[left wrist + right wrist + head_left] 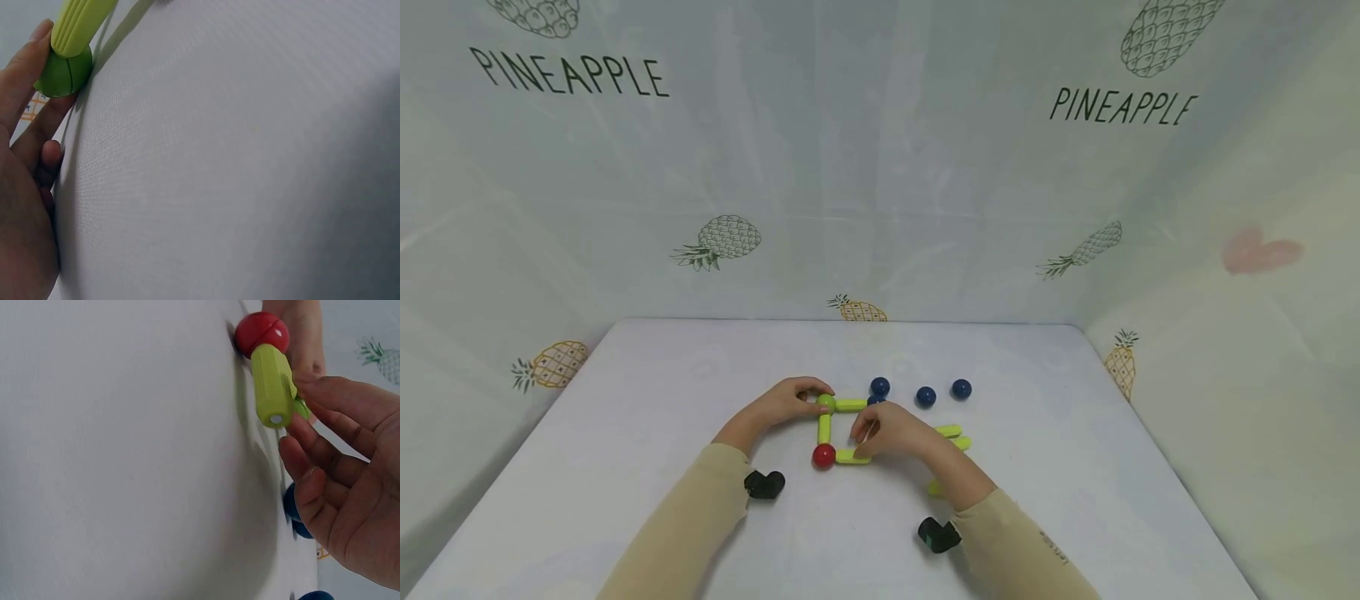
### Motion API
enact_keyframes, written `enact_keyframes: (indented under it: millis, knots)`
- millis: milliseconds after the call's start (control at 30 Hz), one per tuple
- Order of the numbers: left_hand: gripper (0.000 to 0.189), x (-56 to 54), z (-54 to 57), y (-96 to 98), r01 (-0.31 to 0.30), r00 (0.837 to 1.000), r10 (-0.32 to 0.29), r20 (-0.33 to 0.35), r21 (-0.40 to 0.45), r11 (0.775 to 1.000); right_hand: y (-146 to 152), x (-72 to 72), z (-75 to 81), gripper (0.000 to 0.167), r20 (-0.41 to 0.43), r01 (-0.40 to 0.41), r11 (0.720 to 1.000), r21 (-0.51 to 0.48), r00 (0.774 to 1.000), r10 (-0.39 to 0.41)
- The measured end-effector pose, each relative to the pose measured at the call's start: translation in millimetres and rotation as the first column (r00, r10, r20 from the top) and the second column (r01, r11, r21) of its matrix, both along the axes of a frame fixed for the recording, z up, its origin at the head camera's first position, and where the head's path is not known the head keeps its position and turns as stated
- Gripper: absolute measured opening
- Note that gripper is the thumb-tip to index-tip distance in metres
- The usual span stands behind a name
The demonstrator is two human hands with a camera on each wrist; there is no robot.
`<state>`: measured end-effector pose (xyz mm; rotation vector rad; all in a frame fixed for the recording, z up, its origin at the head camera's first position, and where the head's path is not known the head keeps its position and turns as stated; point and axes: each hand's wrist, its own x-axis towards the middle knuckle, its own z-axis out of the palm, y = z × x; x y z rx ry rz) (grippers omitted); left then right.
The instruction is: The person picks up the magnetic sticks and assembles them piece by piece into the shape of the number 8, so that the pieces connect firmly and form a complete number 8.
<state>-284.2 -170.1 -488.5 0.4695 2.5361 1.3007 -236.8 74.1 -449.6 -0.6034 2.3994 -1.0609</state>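
My left hand point(792, 400) pinches a green ball point(59, 78) between thumb and finger, at the corner of a frame of yellow-green rods and balls. One rod point(824, 429) joins it to a red ball point(823, 456); another rod point(851, 406) runs right to a blue ball point(875, 401), partly hidden behind my right hand point(895, 431). From the red ball a lower rod point(270, 387) reaches toward my right hand, its end showing a small metallic disc. My right fingers lie loosely bent beside that rod's free end; whether they touch it I cannot tell.
Three loose blue balls, one of them nearest the back right point(961, 389), lie behind the frame. Several spare rods point(949, 431) lie right of my right hand, partly under the forearm. Black wrist mounts point(765, 485) sit below both wrists. A pineapple-print curtain surrounds the white table point(1060, 500).
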Motion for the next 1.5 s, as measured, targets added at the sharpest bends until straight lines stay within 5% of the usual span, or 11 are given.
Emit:
enact_keyframes:
  millis: [667, 967, 1500]
  knots:
    - [0.028, -0.2, -2.1, -0.3, -0.027, 1.0, 0.028, 0.012, -0.016, 0.999, 13.6, -23.1, 13.1, 0.016, -0.136, 0.228, 0.973, -0.04, 0.963, -0.231]
    - [0.027, -0.3, -2.3, 0.3, -0.023, 1.0, 0.023, 0.001, -0.002, 1.0, 17.8, -39.9, 12.0, 0.014, -0.236, 0.24, 0.971, 0.006, 0.944, -0.232]
    - [0.028, -1.4, -4.9, 0.3, -0.03, 1.0, 0.03, -0.002, -0.014, 0.999, 15.5, -59.9, 6.3, 0.015, -0.216, 0.286, 0.958, 0.031, 0.937, -0.273]
